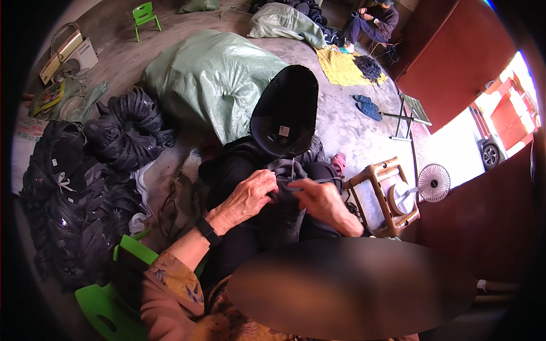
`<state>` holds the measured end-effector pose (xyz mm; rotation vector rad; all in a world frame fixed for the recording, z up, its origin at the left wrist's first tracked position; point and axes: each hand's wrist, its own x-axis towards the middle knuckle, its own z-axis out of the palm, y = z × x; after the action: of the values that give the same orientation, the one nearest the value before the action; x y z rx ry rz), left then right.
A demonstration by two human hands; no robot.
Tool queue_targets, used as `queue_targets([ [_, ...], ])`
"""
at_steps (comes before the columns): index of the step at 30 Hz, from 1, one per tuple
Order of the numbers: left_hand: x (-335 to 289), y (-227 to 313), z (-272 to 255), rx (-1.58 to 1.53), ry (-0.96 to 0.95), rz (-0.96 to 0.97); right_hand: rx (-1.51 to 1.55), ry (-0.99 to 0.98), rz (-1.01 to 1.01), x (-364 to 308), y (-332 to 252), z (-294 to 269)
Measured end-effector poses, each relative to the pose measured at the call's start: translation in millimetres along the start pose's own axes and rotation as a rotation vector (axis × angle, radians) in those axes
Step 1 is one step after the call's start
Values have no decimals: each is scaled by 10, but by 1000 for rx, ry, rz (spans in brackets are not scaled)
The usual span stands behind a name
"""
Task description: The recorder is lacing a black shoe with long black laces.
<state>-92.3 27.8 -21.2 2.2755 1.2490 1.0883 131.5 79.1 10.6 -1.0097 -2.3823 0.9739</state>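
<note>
A black, curved oval piece like a hat visor (282, 108), with a small white label inside, stands up over my lap. Dark grey cloth (284, 219) hangs below it between my hands. My left hand (252, 193), a black band on its wrist, pinches the cloth's upper left edge with bent fingers. Opposite, my right hand (325, 203) has its thumb and forefinger drawn together at the cloth's right side. Anything thin between those fingertips is too small to make out.
Stacked black visor-like pieces (74, 210) lie at left. A pale green sack (210, 74) bulges ahead. At right stand a bamboo stool (382, 196) and a white fan (434, 182). A green chair (105, 310) is near my left arm. Far off, another person (372, 25) sits.
</note>
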Motion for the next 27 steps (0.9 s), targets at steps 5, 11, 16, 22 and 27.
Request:
queue_targets([
  [5,-107,-76,106,-36,118,-30,-413,-66,-284,126,-50,280],
  [11,-97,30,91,-13,75,-52,-518,69,-259,113,127,37],
  [16,-126,68,-41,-3,-13,-25,-770,776,-87,-49,723,-1950],
  [22,-76,173,-42,59,-29,12,-1010,939,469,-720,623,-3029],
  [27,-73,194,-54,144,-52,-30,108,754,214,-771,-43,-2946],
])
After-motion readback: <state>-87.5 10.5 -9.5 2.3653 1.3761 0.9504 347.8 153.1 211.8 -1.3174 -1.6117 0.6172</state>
